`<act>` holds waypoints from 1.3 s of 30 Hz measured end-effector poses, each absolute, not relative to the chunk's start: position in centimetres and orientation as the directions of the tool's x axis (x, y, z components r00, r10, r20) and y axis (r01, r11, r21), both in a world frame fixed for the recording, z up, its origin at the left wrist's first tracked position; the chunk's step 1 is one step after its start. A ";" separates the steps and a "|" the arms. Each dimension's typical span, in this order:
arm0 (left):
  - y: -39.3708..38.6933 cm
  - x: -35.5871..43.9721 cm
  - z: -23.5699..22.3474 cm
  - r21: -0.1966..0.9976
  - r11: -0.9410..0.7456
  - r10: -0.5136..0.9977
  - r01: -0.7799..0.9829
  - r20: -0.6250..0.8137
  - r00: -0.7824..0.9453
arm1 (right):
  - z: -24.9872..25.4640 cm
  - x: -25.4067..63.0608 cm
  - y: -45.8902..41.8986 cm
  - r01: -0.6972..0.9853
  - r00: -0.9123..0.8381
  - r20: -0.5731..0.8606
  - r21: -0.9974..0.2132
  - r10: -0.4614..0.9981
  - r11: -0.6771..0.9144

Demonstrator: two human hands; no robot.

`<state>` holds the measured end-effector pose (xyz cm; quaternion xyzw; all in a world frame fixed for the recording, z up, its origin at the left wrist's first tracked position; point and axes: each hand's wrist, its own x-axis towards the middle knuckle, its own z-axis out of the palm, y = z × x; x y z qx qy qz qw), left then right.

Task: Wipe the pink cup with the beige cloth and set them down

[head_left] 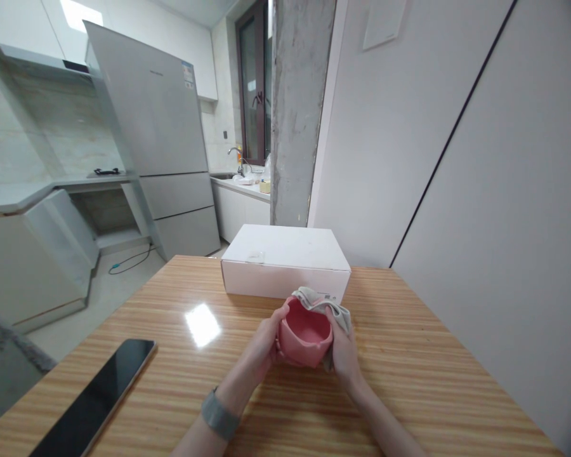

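A pink cup [306, 335] is held just above the wooden table [433, 381], its opening tipped toward me. My left hand [265, 346] wraps round the cup's left side, thumb on the rim. My right hand [343, 353] grips a grey cloth [324, 303] against the cup's right side and far rim. The cloth drapes over the far edge of the cup. A grey band sits on my left wrist.
A closed white box [285, 260] stands on the table right behind the cup. A dark phone [99, 397] lies face up near the table's left front edge. A white wall runs along the right. A kitchen with a fridge [157, 139] lies beyond.
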<state>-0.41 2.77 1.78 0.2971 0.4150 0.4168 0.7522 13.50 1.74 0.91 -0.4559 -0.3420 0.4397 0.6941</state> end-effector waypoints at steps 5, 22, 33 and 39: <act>2.4 0.5 0.9 0.754 0.426 0.901 -0.500 -0.307 0.305 | 0.8 12.5 0.6 -0.221 0.453 0.220 -0.911 0.864 0.347; 2.6 -0.8 2.4 0.782 0.484 0.866 -0.393 -0.362 0.346 | 1.2 14.1 2.1 -0.290 0.324 0.062 -0.943 0.944 0.162; 2.2 -1.1 2.4 0.796 0.492 0.830 -0.352 -0.307 0.465 | 0.6 14.3 1.8 -0.250 0.369 0.138 -0.938 0.919 0.241; 2.6 -1.9 2.4 0.822 0.506 0.816 -0.261 -0.360 0.452 | 0.2 15.5 2.8 -0.253 0.299 0.092 -0.952 0.950 0.172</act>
